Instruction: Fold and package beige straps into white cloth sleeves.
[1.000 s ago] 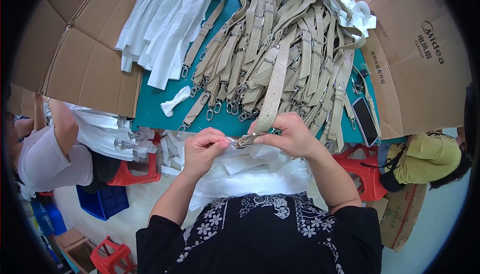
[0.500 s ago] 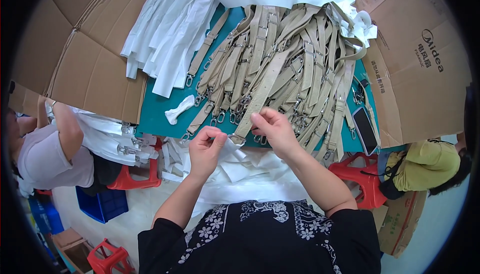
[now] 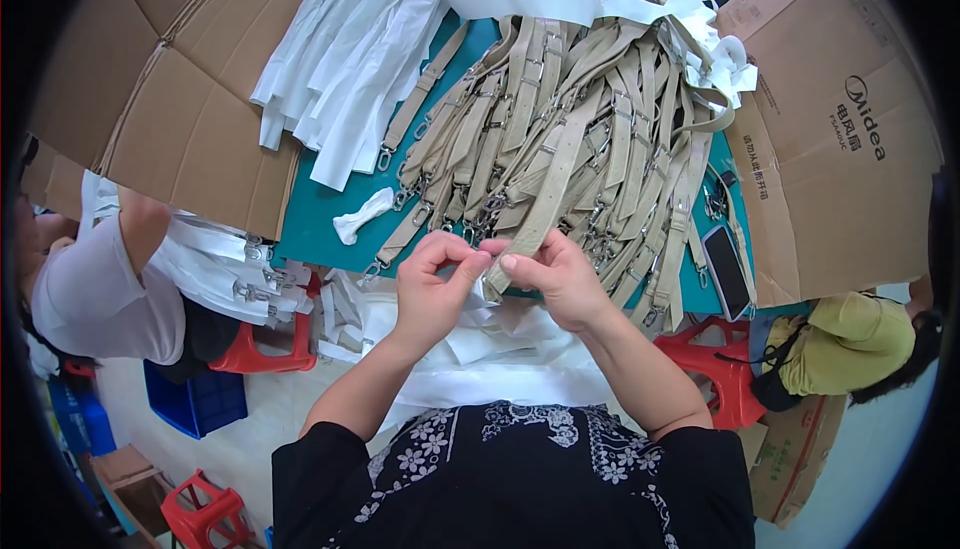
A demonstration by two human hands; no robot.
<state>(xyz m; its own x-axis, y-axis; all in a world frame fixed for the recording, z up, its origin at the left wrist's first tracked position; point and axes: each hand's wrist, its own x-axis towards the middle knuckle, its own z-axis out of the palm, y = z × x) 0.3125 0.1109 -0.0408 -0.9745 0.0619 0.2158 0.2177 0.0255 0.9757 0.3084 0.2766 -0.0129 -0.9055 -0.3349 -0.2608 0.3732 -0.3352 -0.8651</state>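
A beige strap runs from the heap of beige straps down to my hands at the table's near edge. My right hand grips it close to its lower end, thumb on top. Beside it my left hand is closed, fingertips pinched at the strap's end. A piece of white wrapping shows there, just below the pinch. My fingers hide most of the metal fitting at that end. Many straps in the heap carry metal clips and buckles.
White wrapping strips lie at the far left of the green table, beside a crumpled white piece. A phone lies at the right. Cardboard boxes flank both sides. Co-workers sit left and right near red stools.
My right hand has moved down along the strap and now wraps around its lower end. The left hand has shifted slightly right and up, so both hands are closer together.
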